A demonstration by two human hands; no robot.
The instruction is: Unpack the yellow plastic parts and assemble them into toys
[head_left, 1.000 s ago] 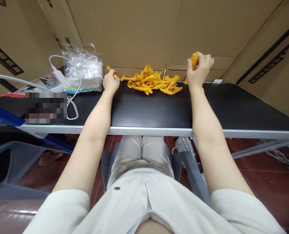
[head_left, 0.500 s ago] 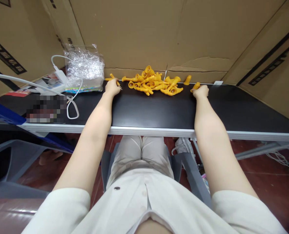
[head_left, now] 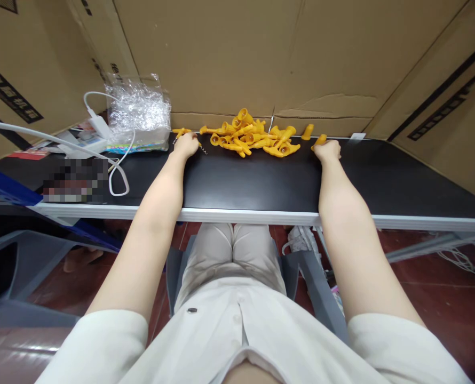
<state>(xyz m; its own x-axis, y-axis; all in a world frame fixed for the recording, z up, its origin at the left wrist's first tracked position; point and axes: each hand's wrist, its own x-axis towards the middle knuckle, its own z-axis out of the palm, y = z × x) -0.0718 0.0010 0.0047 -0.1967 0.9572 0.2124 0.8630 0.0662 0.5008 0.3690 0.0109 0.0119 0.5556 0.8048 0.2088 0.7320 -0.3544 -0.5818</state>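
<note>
Resting at the far left of the black table [head_left: 261, 181], a white charger [head_left: 98, 127] with its looped cable [head_left: 119, 176] is seen beside a clear plastic bag [head_left: 138, 112]; the bag appears to be stuffed with small clear pieces, though what they are cannot be told. Next, the left hand [head_left: 186, 145] is laid on the tabletop with fingers curled together, apparently over a small orange piece; a short metal chain [head_left: 203, 150] is seen trailing from under it, and another orange piece [head_left: 180, 130] lies just beyond. In the middle, a loose pile of orange plastic parts [head_left: 251, 136] is heaped against the cardboard wall [head_left: 237, 53], in no container. To the right, the right hand [head_left: 327, 151] is closed on one orange part [head_left: 319, 141], with a stray part [head_left: 308, 131] lying near. As a judgement, the unboxed pile could be scattered by a careless sweep of either wrist, and the thin chain could be snagged or dropped off the edge
</note>
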